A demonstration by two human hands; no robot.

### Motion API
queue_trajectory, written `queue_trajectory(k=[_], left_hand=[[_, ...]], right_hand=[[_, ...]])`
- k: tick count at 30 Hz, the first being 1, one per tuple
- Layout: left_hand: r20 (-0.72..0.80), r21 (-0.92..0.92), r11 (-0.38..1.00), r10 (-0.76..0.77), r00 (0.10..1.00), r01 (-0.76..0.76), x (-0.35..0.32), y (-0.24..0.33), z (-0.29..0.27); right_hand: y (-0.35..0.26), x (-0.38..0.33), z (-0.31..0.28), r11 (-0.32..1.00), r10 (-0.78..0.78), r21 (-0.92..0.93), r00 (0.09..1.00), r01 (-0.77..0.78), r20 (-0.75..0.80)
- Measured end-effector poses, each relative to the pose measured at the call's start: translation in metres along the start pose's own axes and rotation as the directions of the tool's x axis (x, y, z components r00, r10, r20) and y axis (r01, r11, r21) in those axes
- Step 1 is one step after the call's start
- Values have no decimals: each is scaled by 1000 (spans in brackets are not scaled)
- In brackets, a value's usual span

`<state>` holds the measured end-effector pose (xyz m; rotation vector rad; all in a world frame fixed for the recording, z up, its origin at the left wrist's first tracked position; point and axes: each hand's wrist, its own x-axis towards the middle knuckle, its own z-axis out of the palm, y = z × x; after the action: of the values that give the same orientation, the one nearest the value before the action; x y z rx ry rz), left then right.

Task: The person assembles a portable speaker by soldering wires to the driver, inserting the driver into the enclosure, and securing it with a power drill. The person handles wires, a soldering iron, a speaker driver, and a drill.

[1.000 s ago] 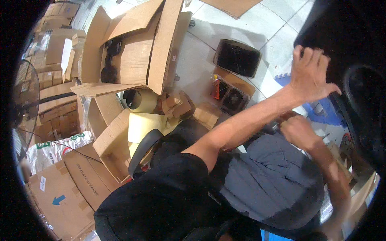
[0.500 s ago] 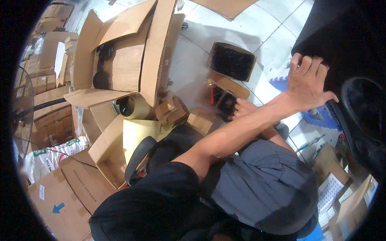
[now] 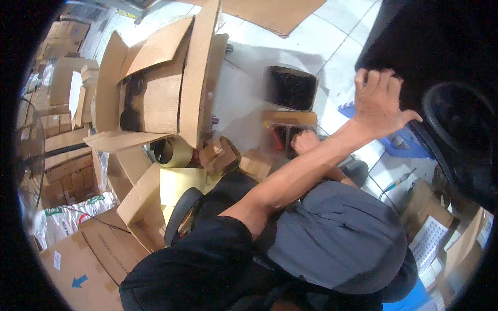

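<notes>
My left arm reaches across to the right. My left hand [image 3: 379, 101] hooks its curled fingers over the edge of a large black case [image 3: 415, 57], thumb stretched out to the side. The case has a round black ring [image 3: 459, 116] on its near part. Under that forearm, my right hand [image 3: 306, 142] is curled in a small divided box [image 3: 281, 129] with dark contents and something red [image 3: 276, 141] inside. What its fingers hold, if anything, is hidden. Just beyond stands a small open carton [image 3: 291, 88] full of small dark pieces.
A large open carton [image 3: 155, 98] stands at left, with a tape roll [image 3: 171, 153] and yellow paper [image 3: 181, 186] below it. Boxes are stacked far left. A blue crate [image 3: 407, 145], a screwdriver-like tool [image 3: 402, 179] and a printed sheet [image 3: 428, 243] lie at right. Grey cloth [image 3: 337, 233] is close below.
My right hand has moved from the small divided box's right edge into it, fingers now curled inside. My left hand keeps its hold on the black case. The whole view has shifted slightly.
</notes>
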<state>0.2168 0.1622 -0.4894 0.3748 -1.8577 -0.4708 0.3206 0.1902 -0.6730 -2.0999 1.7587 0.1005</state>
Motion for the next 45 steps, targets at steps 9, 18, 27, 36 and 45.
queue_trajectory(k=[9, 18, 27, 36, 45], left_hand=[[-10, 7, 1000, 19, 1000, -19, 0, 0, 1], [31, 231, 968, 97, 995, -102, 10, -3, -6], [46, 360, 926, 106, 993, -116, 10, -3, -1], [43, 456, 886, 77, 996, -88, 11, -14, 5], [109, 401, 914, 21, 994, -64, 11, -18, 5]], right_hand=[[4, -13, 5, 1000, -5, -18, 996, 3, -88], [11, -79, -77, 977, -212, -54, 956, 206, -202], [46, -310, -136, 807, 524, 344, 850, -480, -44], [-108, -574, -49, -111, 927, 743, -339, -660, -162], [-209, -618, 88, -547, 678, 820, -662, -166, 318]])
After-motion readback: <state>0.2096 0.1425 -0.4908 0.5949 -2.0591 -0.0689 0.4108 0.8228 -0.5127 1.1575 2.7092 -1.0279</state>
